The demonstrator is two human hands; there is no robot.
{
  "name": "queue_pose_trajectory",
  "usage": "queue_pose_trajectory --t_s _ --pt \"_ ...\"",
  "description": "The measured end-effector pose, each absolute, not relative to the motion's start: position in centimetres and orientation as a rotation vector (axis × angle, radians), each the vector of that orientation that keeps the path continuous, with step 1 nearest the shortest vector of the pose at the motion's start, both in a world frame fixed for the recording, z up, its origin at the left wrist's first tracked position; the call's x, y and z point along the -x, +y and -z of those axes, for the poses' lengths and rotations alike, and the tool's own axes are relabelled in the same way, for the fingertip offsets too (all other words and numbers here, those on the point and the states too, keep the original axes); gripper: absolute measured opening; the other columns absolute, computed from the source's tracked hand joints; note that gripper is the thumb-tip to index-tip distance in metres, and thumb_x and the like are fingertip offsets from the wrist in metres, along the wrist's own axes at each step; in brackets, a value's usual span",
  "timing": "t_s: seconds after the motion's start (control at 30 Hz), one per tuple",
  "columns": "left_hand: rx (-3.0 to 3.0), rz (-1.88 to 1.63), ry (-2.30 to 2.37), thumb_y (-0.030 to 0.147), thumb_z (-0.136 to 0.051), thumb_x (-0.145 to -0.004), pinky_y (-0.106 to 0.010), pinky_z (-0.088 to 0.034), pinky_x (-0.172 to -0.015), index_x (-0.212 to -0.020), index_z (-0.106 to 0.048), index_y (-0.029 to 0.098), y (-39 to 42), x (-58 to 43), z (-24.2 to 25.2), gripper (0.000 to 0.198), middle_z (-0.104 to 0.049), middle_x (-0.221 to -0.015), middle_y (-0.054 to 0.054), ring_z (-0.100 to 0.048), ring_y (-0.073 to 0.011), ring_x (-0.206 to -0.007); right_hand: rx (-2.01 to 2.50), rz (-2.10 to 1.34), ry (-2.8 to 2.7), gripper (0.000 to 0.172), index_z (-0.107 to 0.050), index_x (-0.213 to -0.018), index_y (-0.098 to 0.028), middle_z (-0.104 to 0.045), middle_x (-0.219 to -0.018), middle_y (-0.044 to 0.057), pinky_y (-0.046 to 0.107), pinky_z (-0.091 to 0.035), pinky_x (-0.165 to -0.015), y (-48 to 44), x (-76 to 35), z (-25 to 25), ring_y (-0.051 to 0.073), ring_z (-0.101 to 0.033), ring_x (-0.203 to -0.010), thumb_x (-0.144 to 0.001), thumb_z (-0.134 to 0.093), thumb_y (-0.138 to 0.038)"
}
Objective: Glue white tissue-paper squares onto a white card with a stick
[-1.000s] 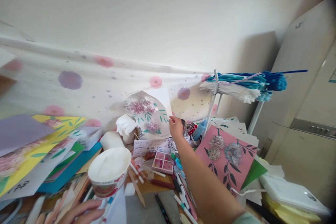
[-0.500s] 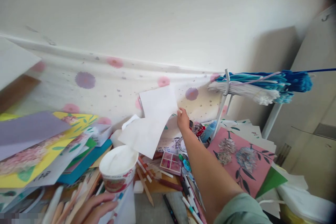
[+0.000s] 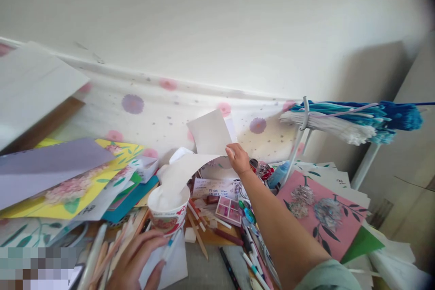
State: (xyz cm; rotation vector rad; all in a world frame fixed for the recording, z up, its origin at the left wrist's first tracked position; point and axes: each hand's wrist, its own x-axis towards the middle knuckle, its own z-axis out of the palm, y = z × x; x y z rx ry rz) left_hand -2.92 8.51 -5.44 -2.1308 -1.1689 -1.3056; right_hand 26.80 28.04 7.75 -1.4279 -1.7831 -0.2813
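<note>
My right hand (image 3: 238, 158) pinches the edge of a white sheet of paper (image 3: 185, 167). The sheet curves left from my fingers and droops over the back rim of a paper cup (image 3: 169, 217) with white stuff inside. Behind it, another pale sheet (image 3: 210, 132) stands upright against the flowered cloth. My left hand (image 3: 139, 256) is in front of the cup, fingers curled round a slim white pen with a blue band (image 3: 170, 244). Under that hand lies a white sheet (image 3: 176, 265).
Coloured papers (image 3: 44, 163) are heaped on the left. Around the middle lie pencils (image 3: 199, 235), markers (image 3: 253, 253), an eraser (image 3: 190, 234) and a pink palette (image 3: 228, 210). At right are a pink flower picture (image 3: 322, 213) and blue and white pipe cleaners (image 3: 343, 122) on a rack.
The white sheet has bent downward and its near end now hangs at the cup. My right hand has closed on its edge. The view has shifted left; my left hand rose slightly.
</note>
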Motion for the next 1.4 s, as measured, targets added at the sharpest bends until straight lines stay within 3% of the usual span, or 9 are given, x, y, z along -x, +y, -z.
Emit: queue_pose_trajectory --t_s 0.23,0.43,0.6,0.8,0.93,1.07,1.2,1.33,1.4 --pt "2.163 1.288 -1.206 0.03 -0.062 -0.08 -0.029 -0.058 -0.078 -0.107 -0.06 0.029 8.5 3.0 5.7 0.027 -0.071 -0.104 -0.003 -0.07 -0.0219 -0.094 1.664 0.446 -1.743 0.026 -0.061 -0.114 -0.016 -0.065 -0.114 0.009 0.041 -0.056 -0.082 27.7 -24.0 -11.3 0.021 -0.065 -0.095 -0.096 -0.056 -0.033" --pt "2.11 1.402 -1.413 0.036 -0.063 -0.08 -0.04 -0.058 -0.085 -0.126 -0.051 0.028 9.0 4.2 6.6 0.048 -0.066 -0.119 -0.008 -0.067 -0.0301 -0.105 1.67 0.643 -1.764 0.028 -0.064 -0.106 -0.016 -0.067 -0.106 0.007 0.041 -0.053 -0.085 25.0 -22.2 -21.9 0.02 -0.065 -0.094 -0.096 -0.053 -0.04" --pt "2.001 1.781 -1.635 0.05 -0.066 -0.077 -0.057 -0.044 -0.102 -0.146 -0.028 0.026 9.5 3.4 5.4 0.082 -0.046 -0.141 -0.016 -0.048 -0.0398 -0.127 1.607 0.747 -1.86 0.036 -0.07 -0.083 -0.014 -0.071 -0.088 0.013 0.038 -0.047 -0.076 19.4 -21.2 -29.0 0.027 -0.066 -0.089 -0.094 -0.052 -0.044" --pt "1.982 2.519 -1.674 0.054 -0.061 -0.082 -0.059 -0.03 -0.111 -0.152 -0.009 0.033 8.9 3.2 -1.4 0.09 -0.022 -0.159 -0.012 -0.032 -0.0379 -0.14 1.469 0.661 -2.085 0.041 -0.059 -0.055 -0.018 -0.059 -0.06 0.005 0.028 -0.034 -0.059 13.2 -21.6 -29.7 0.019 -0.055 -0.063 -0.088 -0.058 -0.043" --pt "1.97 2.485 -1.915 0.056 -0.06 -0.082 -0.058 -0.024 -0.114 -0.148 -0.025 0.032 8.6 6.1 -3.9 0.078 -0.025 -0.159 -0.007 -0.025 -0.0377 -0.143 1.363 0.56 -2.185 0.047 -0.043 -0.048 -0.02 -0.043 -0.05 -0.002 0.026 -0.026 -0.053 10.7 -23.2 -28.3 0.012 -0.039 -0.051 -0.089 -0.055 -0.041" --pt "2.604 2.363 -2.165 0.06 -0.06 -0.081 -0.053 -0.036 -0.109 -0.146 -0.033 0.025 8.2 6.9 -3.7 0.078 -0.045 -0.148 -0.015 -0.051 -0.0343 -0.129 1.267 0.474 -2.257 0.049 -0.034 -0.047 -0.02 -0.036 -0.048 -0.005 0.026 -0.024 -0.051 9.3 -24.8 -27.1 0.01 -0.031 -0.048 -0.087 -0.054 -0.04" --pt "2.798 2.341 -2.072 0.06 -0.07 -0.074 -0.042 -0.048 -0.099 -0.139 -0.045 0.021 8.1 5.1 -3.3 0.08 -0.052 -0.142 -0.018 -0.058 -0.0309 -0.122 1.199 0.425 -2.287 0.048 -0.03 -0.049 -0.021 -0.032 -0.049 -0.005 0.026 -0.024 -0.05 8.4 -26.2 -26.7 0.01 -0.028 -0.048 -0.088 -0.05 -0.043" --pt "3.007 2.555 -1.856 0.051 -0.075 -0.072 -0.038 -0.057 -0.077 -0.111 -0.066 0.02 7.8 3.3 -3.6 0.051 -0.073 -0.104 -0.009 -0.07 -0.0277 -0.09 1.18 0.427 -2.256 0.05 -0.027 -0.051 -0.022 -0.029 -0.05 -0.005 0.024 -0.025 -0.048 8.2 -27.3 -26.3 0.01 -0.029 -0.049 -0.089 -0.042 -0.05" --pt "3.015 2.576 -1.9 0.049 -0.076 -0.071 -0.035 -0.057 -0.064 -0.096 -0.07 0.018 7.6 2.8 -3.6 0.041 -0.074 -0.081 -0.006 -0.07 -0.0247 -0.072 1.198 0.45 -2.219 0.051 -0.027 -0.051 -0.022 -0.03 -0.05 -0.005 0.024 -0.027 -0.048 8.7 -27.9 -25.6 0.01 -0.031 -0.048 -0.089 -0.04 -0.053"
